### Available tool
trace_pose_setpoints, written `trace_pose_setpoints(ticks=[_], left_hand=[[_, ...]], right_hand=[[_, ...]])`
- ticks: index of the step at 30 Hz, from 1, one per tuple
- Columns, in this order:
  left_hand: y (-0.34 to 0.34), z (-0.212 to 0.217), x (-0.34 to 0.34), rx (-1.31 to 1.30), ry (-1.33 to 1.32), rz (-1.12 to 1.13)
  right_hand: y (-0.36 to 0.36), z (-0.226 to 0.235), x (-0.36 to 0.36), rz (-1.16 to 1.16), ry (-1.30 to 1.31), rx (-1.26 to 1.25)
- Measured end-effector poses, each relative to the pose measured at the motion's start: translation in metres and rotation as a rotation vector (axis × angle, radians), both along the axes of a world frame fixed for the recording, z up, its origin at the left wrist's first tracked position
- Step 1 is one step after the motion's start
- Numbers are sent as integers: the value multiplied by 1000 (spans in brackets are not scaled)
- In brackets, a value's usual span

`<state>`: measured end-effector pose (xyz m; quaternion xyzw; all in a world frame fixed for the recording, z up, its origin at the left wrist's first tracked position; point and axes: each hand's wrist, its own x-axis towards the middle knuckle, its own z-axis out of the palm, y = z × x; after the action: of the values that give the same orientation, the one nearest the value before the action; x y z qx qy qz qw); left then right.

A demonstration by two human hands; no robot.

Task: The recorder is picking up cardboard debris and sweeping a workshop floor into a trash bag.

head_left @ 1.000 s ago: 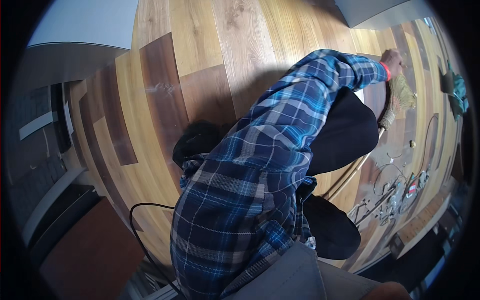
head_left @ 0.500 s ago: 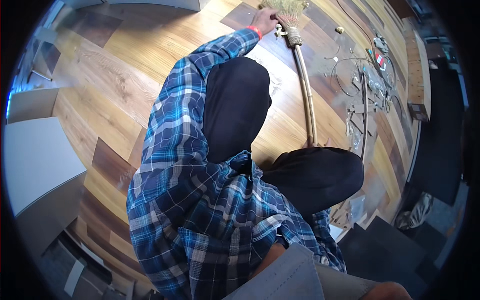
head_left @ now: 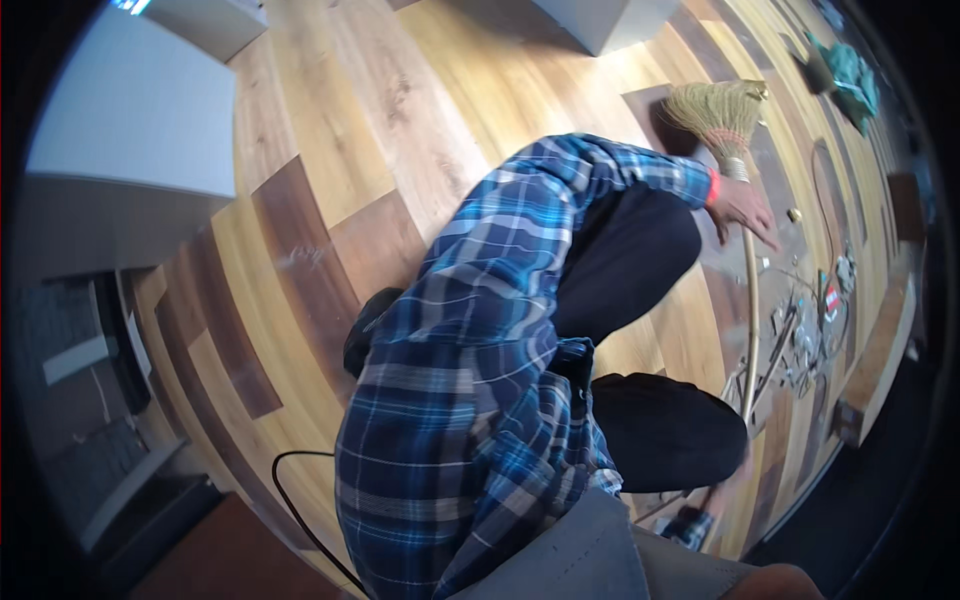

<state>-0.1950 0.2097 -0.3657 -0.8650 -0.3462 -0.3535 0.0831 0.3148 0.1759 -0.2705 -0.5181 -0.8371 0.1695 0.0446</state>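
Note:
A straw broom [head_left: 720, 115] lies across the wooden floor, its bristles at the far end and its pale handle [head_left: 752, 320] running back toward me. My left hand [head_left: 743, 212], with a red band at the wrist, is over the handle just below the binding. Its fingers are stretched out and apart, with the thumb spread on the other side; whether they touch the handle is not clear. Past my bent right knee, near the handle's close end, my right hand [head_left: 728, 490] is smeared by motion and partly hidden, so its grip cannot be made out.
Right of the broom lie scattered debris, cable and clear plastic scraps [head_left: 805, 345], with a small brass-coloured piece [head_left: 795, 215] beyond. A wooden beam [head_left: 875, 360] borders the right side. White box-like furniture [head_left: 135, 110] stands at left; a green cloth-like bundle [head_left: 848, 80] lies far right.
The view has swung left, so everything sits further right. My left hand has gone from the broom's bristles to the top of its handle. More of my right hand shows, past the knee.

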Motion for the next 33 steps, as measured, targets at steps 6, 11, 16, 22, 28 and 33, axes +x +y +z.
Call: trace_pose_setpoints(ticks=[6, 11, 16, 22, 28, 33], left_hand=[[-40, -59, 4, -202, -30, 63], [-184, -60, -32, -198, -197, 734], [-341, -9, -48, -479, -211, 1302], [-528, -49, -13, -602, -288, 1872], [-624, -155, -4, -633, -408, 2021], [-519, -129, -36, -558, -631, 1775]], right_hand=[[17, 106, -50, 412, -344, 598], [88, 128, -146, 923, -278, 671], [119, 113, -288, 1013, -251, 690], [16, 3, -467, 1389, 207, 458], [-82, -32, -536, 1695, 203, 563], [-22, 25, -476, 1497, 39, 549]])
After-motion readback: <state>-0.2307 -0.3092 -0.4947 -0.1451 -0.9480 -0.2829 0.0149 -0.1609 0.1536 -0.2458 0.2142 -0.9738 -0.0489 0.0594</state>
